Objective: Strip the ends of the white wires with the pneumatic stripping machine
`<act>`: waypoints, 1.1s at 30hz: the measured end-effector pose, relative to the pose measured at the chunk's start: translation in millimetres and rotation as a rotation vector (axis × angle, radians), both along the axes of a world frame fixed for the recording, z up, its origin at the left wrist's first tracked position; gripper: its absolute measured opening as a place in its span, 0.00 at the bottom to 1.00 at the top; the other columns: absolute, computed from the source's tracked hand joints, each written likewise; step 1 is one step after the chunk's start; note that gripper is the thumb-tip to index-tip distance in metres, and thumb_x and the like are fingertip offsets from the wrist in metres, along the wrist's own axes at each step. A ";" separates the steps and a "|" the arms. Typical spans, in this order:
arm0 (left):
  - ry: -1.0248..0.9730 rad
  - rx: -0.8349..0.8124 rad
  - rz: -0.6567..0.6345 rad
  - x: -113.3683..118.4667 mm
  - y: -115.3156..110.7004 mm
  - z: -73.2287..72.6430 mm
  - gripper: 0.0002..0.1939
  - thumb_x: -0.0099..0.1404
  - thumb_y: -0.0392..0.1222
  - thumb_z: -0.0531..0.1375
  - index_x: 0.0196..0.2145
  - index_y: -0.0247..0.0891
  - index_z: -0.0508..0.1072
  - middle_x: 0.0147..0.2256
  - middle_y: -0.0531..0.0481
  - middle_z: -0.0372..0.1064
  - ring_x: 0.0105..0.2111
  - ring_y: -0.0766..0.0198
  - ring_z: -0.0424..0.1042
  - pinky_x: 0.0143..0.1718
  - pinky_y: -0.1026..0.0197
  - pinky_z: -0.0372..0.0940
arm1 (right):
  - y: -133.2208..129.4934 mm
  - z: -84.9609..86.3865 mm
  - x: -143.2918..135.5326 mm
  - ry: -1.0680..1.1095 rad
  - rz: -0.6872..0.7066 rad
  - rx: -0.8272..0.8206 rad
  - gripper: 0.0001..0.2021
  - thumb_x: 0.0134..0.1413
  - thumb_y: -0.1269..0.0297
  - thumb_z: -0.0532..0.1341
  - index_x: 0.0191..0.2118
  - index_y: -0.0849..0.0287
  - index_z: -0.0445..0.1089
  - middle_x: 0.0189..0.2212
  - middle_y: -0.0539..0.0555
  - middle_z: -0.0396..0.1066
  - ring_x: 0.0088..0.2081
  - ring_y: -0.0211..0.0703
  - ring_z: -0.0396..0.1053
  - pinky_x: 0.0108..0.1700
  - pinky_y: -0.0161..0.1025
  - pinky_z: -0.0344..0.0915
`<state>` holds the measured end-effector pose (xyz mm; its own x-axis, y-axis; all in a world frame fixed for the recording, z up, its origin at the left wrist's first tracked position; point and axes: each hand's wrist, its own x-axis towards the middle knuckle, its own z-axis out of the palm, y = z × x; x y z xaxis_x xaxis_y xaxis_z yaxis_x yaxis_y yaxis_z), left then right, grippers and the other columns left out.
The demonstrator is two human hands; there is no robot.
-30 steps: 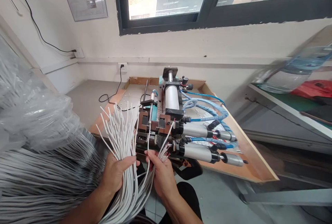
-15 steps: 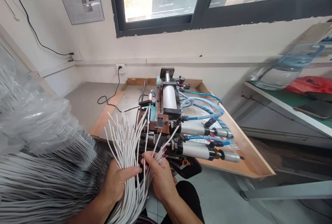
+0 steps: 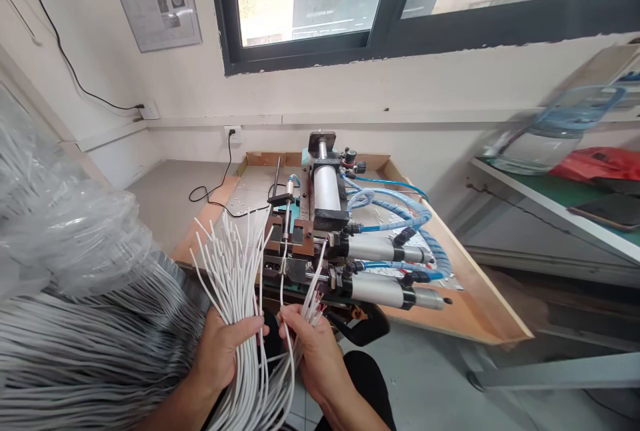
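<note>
My left hand (image 3: 223,349) is closed round a thick bundle of white cables (image 3: 240,284), whose ends fan out upward. Thumb and fingers of my right hand (image 3: 313,344) pinch one white cable, which runs up into the middle of the machine (image 3: 300,238). The same hand also holds a smaller bunch (image 3: 314,304) with reddish tips, beside its thumb. Silver cylinders (image 3: 377,290) with black ends stick out to the machine's right. Both hands are below the machine's front edge.
A wooden-edged tray (image 3: 480,324) surrounds the machine. At the left lies a large pile of grey cables (image 3: 90,351) under clear plastic (image 3: 75,224). On the right, a shelf (image 3: 565,201) bears a water bottle (image 3: 545,131) and a red bag (image 3: 595,164).
The single cable in my right hand now reaches into the machine. My hands have moved slightly apart, and the left bundle has shifted left. The machine's lower cylinder rods have shifted left.
</note>
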<state>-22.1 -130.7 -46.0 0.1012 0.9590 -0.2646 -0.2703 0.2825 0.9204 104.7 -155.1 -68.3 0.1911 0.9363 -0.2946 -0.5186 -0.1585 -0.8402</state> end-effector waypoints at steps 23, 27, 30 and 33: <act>0.004 0.019 -0.112 3.7 -4.2 -1.0 0.06 0.41 0.32 0.65 0.22 0.34 0.73 0.19 0.54 0.68 0.20 0.66 0.66 0.22 0.66 0.60 | 22.2 16.7 7.3 -0.164 0.063 0.185 0.14 0.45 0.53 0.61 0.27 0.62 0.73 0.18 0.50 0.66 0.16 0.31 0.53 0.19 0.31 0.47; 0.015 -0.057 -0.024 0.1 -2.4 1.4 0.08 0.42 0.36 0.65 0.25 0.33 0.73 0.21 0.51 0.71 0.21 0.62 0.70 0.21 0.64 0.63 | 16.7 4.2 4.6 -0.006 0.078 0.066 0.14 0.42 0.56 0.64 0.26 0.65 0.73 0.15 0.47 0.60 0.15 0.27 0.48 0.18 0.29 0.42; 0.005 -0.059 -0.015 0.1 0.7 2.9 0.10 0.42 0.36 0.66 0.25 0.33 0.72 0.21 0.51 0.71 0.20 0.62 0.70 0.21 0.64 0.64 | 13.9 0.3 7.0 0.088 0.098 0.003 0.14 0.40 0.56 0.65 0.24 0.66 0.72 0.13 0.45 0.57 0.14 0.26 0.46 0.17 0.28 0.39; -0.011 -0.041 -0.014 0.8 3.4 2.5 0.10 0.42 0.36 0.66 0.26 0.33 0.72 0.20 0.52 0.70 0.19 0.64 0.69 0.21 0.64 0.63 | 17.8 4.7 7.5 0.211 0.103 -0.027 0.14 0.37 0.57 0.66 0.23 0.66 0.71 0.12 0.44 0.56 0.14 0.24 0.44 0.17 0.28 0.37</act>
<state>-21.3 -127.2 -43.5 0.1178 0.9458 -0.3027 -0.2761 0.3240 0.9049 112.3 -137.3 -63.6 0.0261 0.9390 -0.3431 -0.6621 -0.2409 -0.7097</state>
